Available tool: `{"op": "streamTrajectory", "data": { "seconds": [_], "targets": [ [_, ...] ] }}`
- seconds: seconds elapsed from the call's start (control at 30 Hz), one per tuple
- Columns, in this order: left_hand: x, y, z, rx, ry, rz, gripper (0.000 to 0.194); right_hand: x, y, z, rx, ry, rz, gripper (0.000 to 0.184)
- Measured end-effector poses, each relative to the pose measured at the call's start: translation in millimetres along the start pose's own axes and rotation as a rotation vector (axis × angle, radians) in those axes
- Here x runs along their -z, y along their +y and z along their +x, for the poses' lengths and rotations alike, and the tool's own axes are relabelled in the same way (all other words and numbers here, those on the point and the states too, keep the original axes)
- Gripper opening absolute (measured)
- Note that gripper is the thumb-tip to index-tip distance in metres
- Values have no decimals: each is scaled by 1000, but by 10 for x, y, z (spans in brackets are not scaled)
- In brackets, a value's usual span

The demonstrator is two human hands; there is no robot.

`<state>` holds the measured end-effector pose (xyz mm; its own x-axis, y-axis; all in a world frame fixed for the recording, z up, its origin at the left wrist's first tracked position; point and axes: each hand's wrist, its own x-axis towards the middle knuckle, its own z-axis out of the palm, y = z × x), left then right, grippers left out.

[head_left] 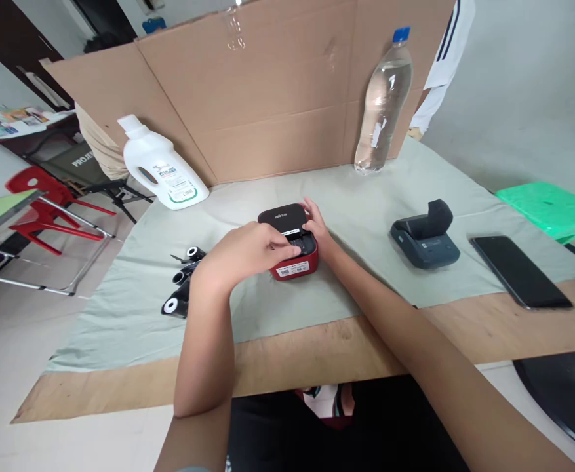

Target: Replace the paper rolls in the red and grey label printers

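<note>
In the middle of the table stands a small red box-like device (294,267), which looks like a portable printer, with white labels on its front. Its black lid (282,216) is raised. My left hand (250,252) reaches over from the left, fingertips pressed together at the dark compartment; whatever they may hold is hidden. My right hand (318,229) grips the right side of the device, thumb near the lid's hinge side and fingers behind it. Several black rolls with white cores (181,298) lie left of my left hand, partly covered by the forearm.
A dark portable printer (427,242) with a black strip sticking up and a phone (520,270) lie right. Behind stand a white jug (162,164), a water bottle (384,105) and a cardboard panel (267,98). A green stool (550,206) is beyond the right edge.
</note>
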<state>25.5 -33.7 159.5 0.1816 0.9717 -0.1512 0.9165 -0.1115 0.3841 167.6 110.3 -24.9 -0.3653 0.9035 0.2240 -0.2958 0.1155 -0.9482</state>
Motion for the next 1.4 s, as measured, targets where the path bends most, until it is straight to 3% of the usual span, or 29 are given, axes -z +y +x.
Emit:
{"op": "streamTrajectory", "data": {
  "seconds": [0.1,0.2,0.27,0.4,0.67,0.73,0.83,0.9,0.97,1.0,1.07,1.17,1.3,1.4],
  "targets": [
    [64,-174,75,66,68,-83,55,-6,19,3,-5,-15,53,102],
    [59,-464,239,229,163,22,45,-2,4,9,-12,-23,81,100],
    [17,-672,354,307,117,20,43,6,-14,14,-19,-36,80,97],
    [-78,-944,483,304,-62,-218,48,36,-55,40,-46,-65,98,96],
    [-167,-1058,503,351,-147,-436,56,81,-101,98,-57,-107,97,97],
    [-260,-1084,476,332,-108,-481,62,51,-119,90,-73,-87,98,95],
    [-532,-1181,404,192,115,-619,80,25,-180,15,-94,-10,73,84],
    [-750,-1274,354,46,275,-736,103,57,-253,-90,-75,-16,6,68],
    [-934,-1344,321,-88,270,-794,131,128,-348,-223,-31,-118,-80,58],
    [-1004,-1356,316,-131,238,-789,142,169,-399,-289,-4,-195,-139,60],
    [-1108,-1329,330,-171,191,-743,157,237,-495,-400,83,-334,-289,80],
    [-1230,-1213,385,-179,199,-719,162,264,-589,-477,227,-403,-500,111],
    [-1359,-1039,491,-186,281,-725,159,266,-684,-385,294,-442,-547,102],
    [-1325,-815,701,-205,358,-713,156,429,-895,-169,347,-508,-490,96]
  ]
}}
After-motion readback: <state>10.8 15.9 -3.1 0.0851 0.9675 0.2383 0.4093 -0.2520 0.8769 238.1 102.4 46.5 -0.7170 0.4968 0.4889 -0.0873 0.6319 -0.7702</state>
